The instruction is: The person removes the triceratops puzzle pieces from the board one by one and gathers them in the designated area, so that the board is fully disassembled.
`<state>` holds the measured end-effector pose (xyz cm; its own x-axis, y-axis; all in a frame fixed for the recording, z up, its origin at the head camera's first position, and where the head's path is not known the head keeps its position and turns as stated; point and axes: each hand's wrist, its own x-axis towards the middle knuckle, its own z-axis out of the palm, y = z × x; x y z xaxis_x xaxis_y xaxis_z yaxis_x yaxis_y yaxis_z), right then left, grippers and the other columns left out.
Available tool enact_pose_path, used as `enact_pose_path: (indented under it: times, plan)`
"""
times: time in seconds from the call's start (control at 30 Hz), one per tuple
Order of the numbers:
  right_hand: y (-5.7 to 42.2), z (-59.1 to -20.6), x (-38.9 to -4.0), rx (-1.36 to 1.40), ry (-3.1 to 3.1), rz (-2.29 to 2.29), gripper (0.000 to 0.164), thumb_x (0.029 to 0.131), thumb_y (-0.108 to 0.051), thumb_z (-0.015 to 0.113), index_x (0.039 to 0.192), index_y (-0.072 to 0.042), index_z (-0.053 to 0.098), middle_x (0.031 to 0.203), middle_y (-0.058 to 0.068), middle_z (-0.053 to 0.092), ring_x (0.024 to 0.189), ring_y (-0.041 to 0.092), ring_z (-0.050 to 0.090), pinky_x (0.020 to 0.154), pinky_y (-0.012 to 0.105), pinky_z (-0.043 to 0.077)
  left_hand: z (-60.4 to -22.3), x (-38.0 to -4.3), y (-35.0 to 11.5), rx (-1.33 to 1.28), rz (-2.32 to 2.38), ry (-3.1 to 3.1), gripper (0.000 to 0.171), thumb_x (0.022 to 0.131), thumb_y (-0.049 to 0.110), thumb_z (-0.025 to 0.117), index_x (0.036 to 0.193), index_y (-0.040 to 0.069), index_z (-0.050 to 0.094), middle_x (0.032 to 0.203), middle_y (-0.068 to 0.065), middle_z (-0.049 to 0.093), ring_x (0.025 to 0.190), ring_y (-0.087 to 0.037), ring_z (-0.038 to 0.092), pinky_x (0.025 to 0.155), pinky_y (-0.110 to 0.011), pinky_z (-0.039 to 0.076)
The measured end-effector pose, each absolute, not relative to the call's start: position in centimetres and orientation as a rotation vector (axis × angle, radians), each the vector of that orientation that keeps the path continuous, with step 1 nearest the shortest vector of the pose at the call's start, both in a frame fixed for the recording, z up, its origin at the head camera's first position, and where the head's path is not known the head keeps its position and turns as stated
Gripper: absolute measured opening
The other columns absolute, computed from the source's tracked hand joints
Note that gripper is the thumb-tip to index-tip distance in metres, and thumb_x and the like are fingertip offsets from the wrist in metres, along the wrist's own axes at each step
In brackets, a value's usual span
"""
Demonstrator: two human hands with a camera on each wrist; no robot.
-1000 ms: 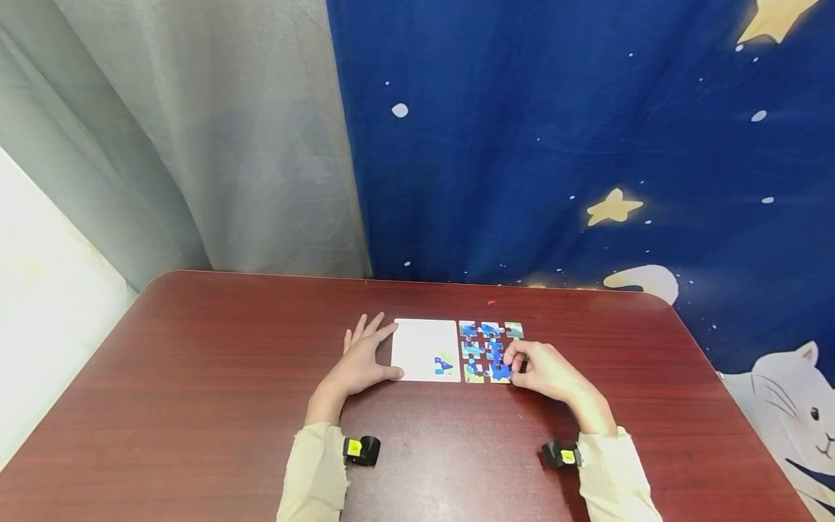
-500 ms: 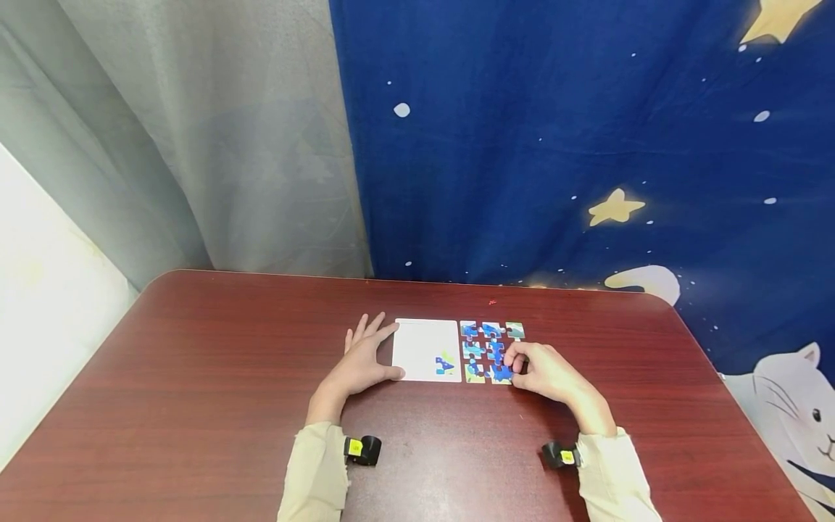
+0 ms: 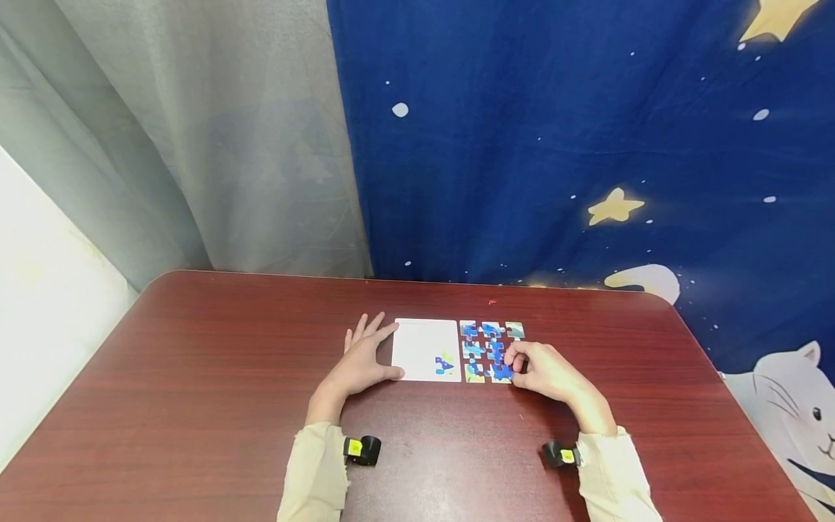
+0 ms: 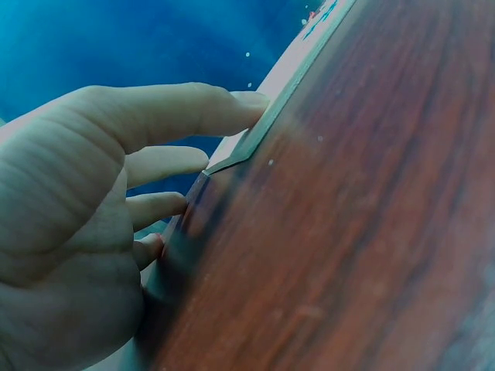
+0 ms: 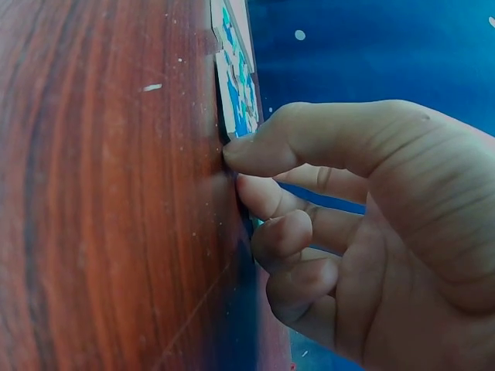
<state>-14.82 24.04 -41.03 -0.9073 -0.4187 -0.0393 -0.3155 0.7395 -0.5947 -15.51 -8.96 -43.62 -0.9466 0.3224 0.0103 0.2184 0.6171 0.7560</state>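
Fingers spread, my left hand (image 3: 360, 362) lies at the left side of a white square puzzle board (image 3: 417, 348). Its thumb touches the near left corner and its index finger the far left corner. A blue and green puzzle piece (image 3: 446, 364) lies in the board's near right corner. Right of the board, several loose puzzle pieces (image 3: 468, 329) lie in rows. My right hand (image 3: 544, 370) has its fingers curled and pinches the right edge of the nearest blue puzzle piece (image 3: 500, 373) with thumb and index finger. In the right wrist view, the right hand (image 5: 332, 209) hides part of the row.
The board and pieces lie on a dark red wooden table (image 3: 228, 377). A tiny red scrap (image 3: 492, 302) lies near its far edge. Behind hang a grey curtain (image 3: 261, 145) and a blue star-patterned curtain (image 3: 489, 159). Black wrist cameras (image 3: 369, 450) sit beside both forearms.
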Motion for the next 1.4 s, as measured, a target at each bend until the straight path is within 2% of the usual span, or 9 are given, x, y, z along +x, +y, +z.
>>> enact_pose_path:
  times: [0.3, 0.5, 0.67, 0.8, 0.93, 1.1, 1.3, 1.4]
  plan:
    - [23.9, -41.0, -14.9, -0.595, 2.776, -0.884, 0.020, 0.070, 0.000, 0.071, 0.083, -0.009, 0.059, 0.069, -0.004, 0.052, 0.063, 0.012, 0.047, 0.059, 0.026, 0.040, -43.5, -15.5, -9.1, 0.457, 1.235, 2.715, 0.082, 0.068, 0.019, 0.079, 0.140, 0.006, 0.042, 0.152, -0.016, 0.018, 0.140, -0.034, -0.002, 0.106, -0.056, -0.007]
    - [23.3, -40.3, -14.7, -0.601, 2.840, -0.865, 0.018, 0.072, -0.003, 0.070, 0.084, -0.011, 0.059, 0.070, -0.005, 0.052, 0.056, 0.008, 0.044, 0.058, 0.026, 0.039, -43.6, -15.5, -9.2, 0.452, 1.245, 2.718, 0.082, 0.067, 0.019, 0.079, 0.139, 0.006, 0.043, 0.152, -0.017, 0.018, 0.140, -0.035, -0.002, 0.106, -0.056, -0.007]
    - [20.8, -39.9, -14.5, -0.770, 2.893, -0.824, 0.017, 0.072, -0.007, 0.071, 0.085, -0.010, 0.061, 0.070, -0.006, 0.053, 0.059, 0.007, 0.045, 0.059, 0.026, 0.040, -43.7, -15.5, -9.2, 0.459, 1.248, 2.717, 0.081, 0.067, 0.019, 0.079, 0.139, 0.006, 0.043, 0.151, -0.017, 0.019, 0.139, -0.035, -0.001, 0.105, -0.057, -0.007]
    - [17.7, -40.0, -14.4, -0.883, 2.900, -0.719, 0.025, 0.073, -0.015, 0.075, 0.094, -0.006, 0.064, 0.075, -0.003, 0.053, 0.070, 0.011, 0.048, 0.064, 0.028, 0.042, -43.8, -15.4, -9.1, 0.455, 1.253, 2.716, 0.081, 0.067, 0.018, 0.080, 0.139, 0.006, 0.044, 0.151, -0.018, 0.020, 0.139, -0.035, -0.001, 0.105, -0.057, -0.006]
    - [15.6, -40.2, -14.3, -0.815, 2.910, -0.612, 0.037, 0.074, -0.022, 0.078, 0.104, -0.005, 0.065, 0.081, -0.002, 0.052, 0.073, 0.012, 0.047, 0.065, 0.030, 0.043, -43.7, -15.4, -9.0, 0.456, 1.253, 2.718, 0.081, 0.067, 0.019, 0.080, 0.138, 0.006, 0.044, 0.151, -0.018, 0.020, 0.139, -0.036, -0.001, 0.105, -0.057, -0.006]
    - [14.7, -40.4, -14.3, -0.739, 2.941, -0.578, 0.029, 0.072, -0.022, 0.080, 0.095, -0.009, 0.068, 0.076, -0.004, 0.050, 0.068, 0.011, 0.045, 0.059, 0.028, 0.040, -43.6, -15.4, -8.9, 0.462, 1.255, 2.722, 0.081, 0.067, 0.019, 0.080, 0.138, 0.005, 0.044, 0.151, -0.018, 0.020, 0.139, -0.035, 0.000, 0.105, -0.057, -0.007]
    - [14.7, -40.7, -14.2, -0.750, 2.955, -0.680, 0.030, 0.072, -0.019, 0.079, 0.097, -0.006, 0.071, 0.074, -0.007, 0.055, 0.068, 0.008, 0.051, 0.063, 0.029, 0.045, -43.5, -15.4, -9.0, 0.461, 1.246, 2.730, 0.081, 0.066, 0.018, 0.080, 0.138, 0.005, 0.044, 0.151, -0.018, 0.021, 0.139, -0.036, 0.000, 0.106, -0.057, -0.006]
    - [14.7, -40.8, -14.2, -0.760, 2.950, -0.704, 0.028, 0.072, -0.019, 0.079, 0.095, -0.007, 0.069, 0.073, -0.007, 0.053, 0.067, 0.009, 0.049, 0.063, 0.029, 0.045, -43.6, -15.4, -9.0, 0.459, 1.243, 2.730, 0.081, 0.067, 0.019, 0.079, 0.138, 0.006, 0.044, 0.151, -0.017, 0.021, 0.139, -0.036, 0.000, 0.106, -0.057, -0.006]
